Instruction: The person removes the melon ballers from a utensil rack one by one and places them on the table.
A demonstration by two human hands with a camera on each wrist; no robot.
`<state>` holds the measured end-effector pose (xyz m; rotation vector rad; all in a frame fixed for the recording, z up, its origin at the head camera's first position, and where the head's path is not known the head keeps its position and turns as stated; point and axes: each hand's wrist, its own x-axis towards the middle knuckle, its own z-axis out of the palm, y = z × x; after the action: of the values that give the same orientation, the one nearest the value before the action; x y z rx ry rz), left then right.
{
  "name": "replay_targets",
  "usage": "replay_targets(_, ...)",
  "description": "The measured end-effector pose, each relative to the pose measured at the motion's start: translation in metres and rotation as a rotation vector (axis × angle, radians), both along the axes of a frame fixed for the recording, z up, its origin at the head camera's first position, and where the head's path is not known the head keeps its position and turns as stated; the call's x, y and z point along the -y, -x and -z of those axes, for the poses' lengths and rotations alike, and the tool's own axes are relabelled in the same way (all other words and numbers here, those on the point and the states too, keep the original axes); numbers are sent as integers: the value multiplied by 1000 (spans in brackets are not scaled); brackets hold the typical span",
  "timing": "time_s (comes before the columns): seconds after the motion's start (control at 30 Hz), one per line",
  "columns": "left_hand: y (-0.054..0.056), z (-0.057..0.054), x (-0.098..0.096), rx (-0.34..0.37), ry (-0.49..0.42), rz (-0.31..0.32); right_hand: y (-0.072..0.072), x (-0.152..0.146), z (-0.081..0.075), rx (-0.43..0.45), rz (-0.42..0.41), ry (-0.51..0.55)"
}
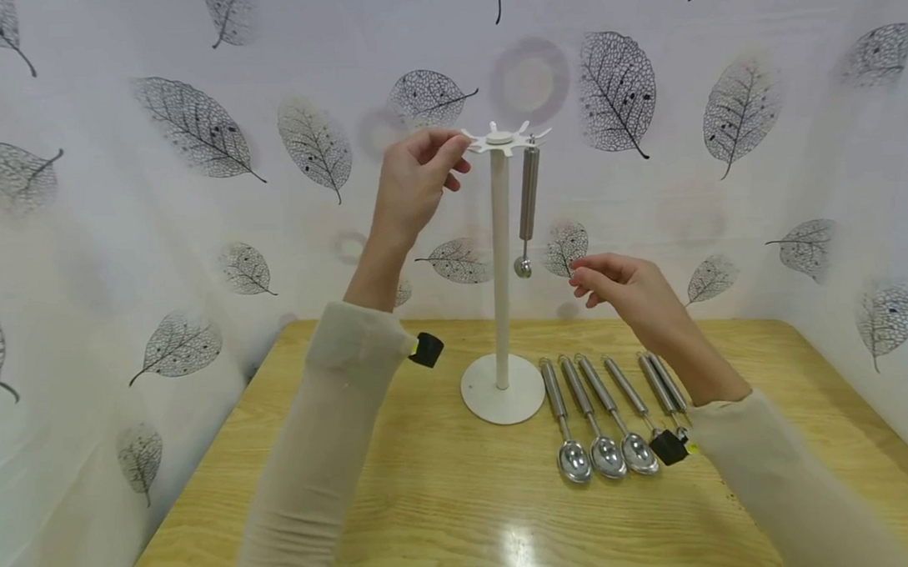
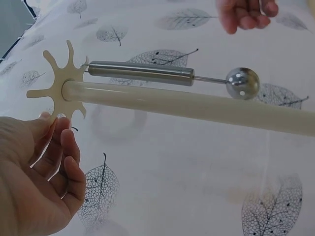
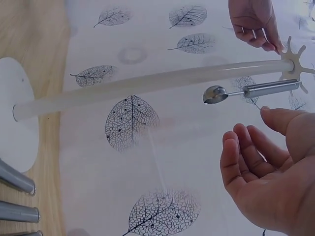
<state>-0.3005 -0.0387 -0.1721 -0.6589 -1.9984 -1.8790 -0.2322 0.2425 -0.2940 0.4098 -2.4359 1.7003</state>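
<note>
A white stand (image 1: 502, 273) with a round base and a star-like hook top (image 2: 64, 92) rises in the middle. My left hand (image 1: 411, 189) pinches one prong of that top between thumb and fingertips. From a prong on the right side hangs a steel melon baller (image 1: 528, 196), handle up and small round bowl down. My right hand (image 1: 635, 294) is held in the air to the right of the hanging melon baller, fingers loosely bent and nothing in them. In the right wrist view the thumb (image 3: 278, 119) shows apart from the other fingers, below the melon baller's handle.
On the wooden table (image 1: 423, 485), right of the stand, several steel utensils lie side by side with handles pointing away. Three are spoons (image 1: 607, 457) with oval bowls; my right sleeve (image 1: 776, 464) and wrist partly cover the rest. A leaf-print cloth (image 1: 325, 38) hangs behind.
</note>
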Motion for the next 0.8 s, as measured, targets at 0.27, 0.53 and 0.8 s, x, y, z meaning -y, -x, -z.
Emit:
replay_targets(0.27, -1, -2, 0, 6, 2, 2, 14, 22, -14, -93, 40, 133)
replay_targets(0.53, -1, -1, 1, 1, -3, 3, 24, 39, -27, -118, 47, 206)
replay_targets(0.8, -2, -1, 2, 11, 3, 4, 37, 53, -39, -115, 12, 215)
